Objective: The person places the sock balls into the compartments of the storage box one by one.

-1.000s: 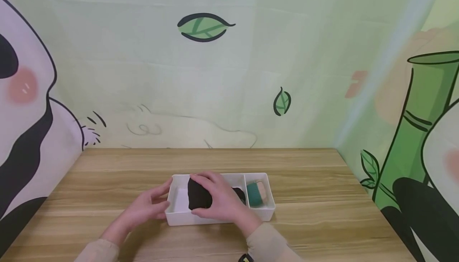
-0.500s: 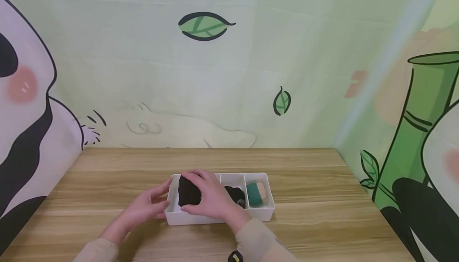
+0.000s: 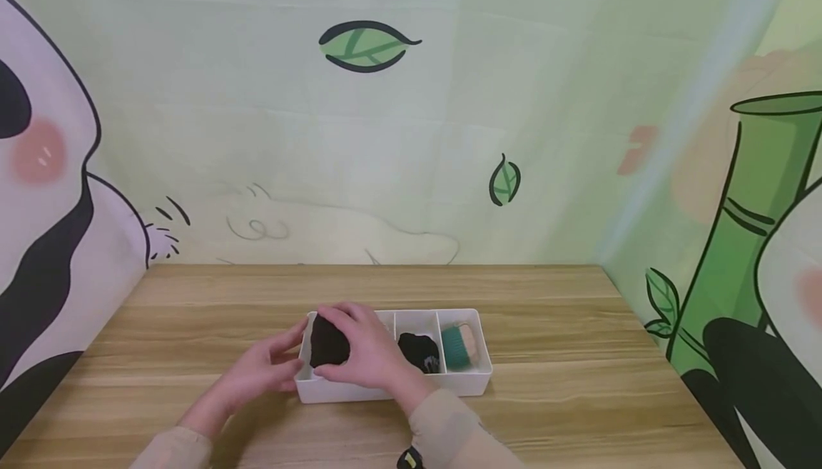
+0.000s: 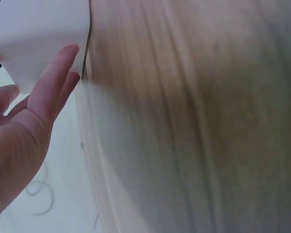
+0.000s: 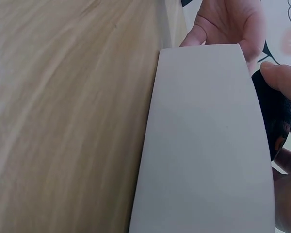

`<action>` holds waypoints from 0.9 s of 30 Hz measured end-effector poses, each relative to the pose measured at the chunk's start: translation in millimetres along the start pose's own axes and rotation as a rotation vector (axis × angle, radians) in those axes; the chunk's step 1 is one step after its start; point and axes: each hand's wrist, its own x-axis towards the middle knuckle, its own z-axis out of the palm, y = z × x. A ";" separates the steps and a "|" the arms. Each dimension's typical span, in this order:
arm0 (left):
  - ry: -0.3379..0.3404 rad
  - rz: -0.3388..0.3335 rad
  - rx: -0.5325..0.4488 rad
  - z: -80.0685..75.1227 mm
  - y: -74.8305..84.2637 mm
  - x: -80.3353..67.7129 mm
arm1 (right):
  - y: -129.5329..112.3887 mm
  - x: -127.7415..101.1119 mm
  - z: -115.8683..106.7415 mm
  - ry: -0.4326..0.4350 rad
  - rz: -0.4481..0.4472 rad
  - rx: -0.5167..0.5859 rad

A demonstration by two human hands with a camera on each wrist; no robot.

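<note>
The right hand [image 3: 362, 351] has its fingers curled over a soft, rounded black bundle [image 3: 327, 344], holding it in the left compartment of a white, smooth-walled rectangular plastic tray [image 3: 385, 387] that sits on the wood-grain desk [image 3: 578, 355]. The left hand [image 3: 257, 372] lies with fingers straight and relaxed, their tips touching the tray's left end wall and gripping nothing. A second black bundle [image 3: 417, 351] fills the middle compartment, and a ribbed teal-and-tan roll [image 3: 460, 346] lies in the right one.
</note>
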 end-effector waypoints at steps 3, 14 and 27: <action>-0.002 0.001 0.003 -0.6 -0.5 -0.2 | -1.3 0.8 3.1 -0.007 0.014 0.001; 0.001 0.002 0.011 -1.0 1.4 -0.8 | -3.6 4.8 6.6 -0.032 0.063 -0.034; 0.011 -0.006 -0.019 0.7 -0.4 0.8 | -4.5 4.4 3.1 -0.054 0.083 -0.058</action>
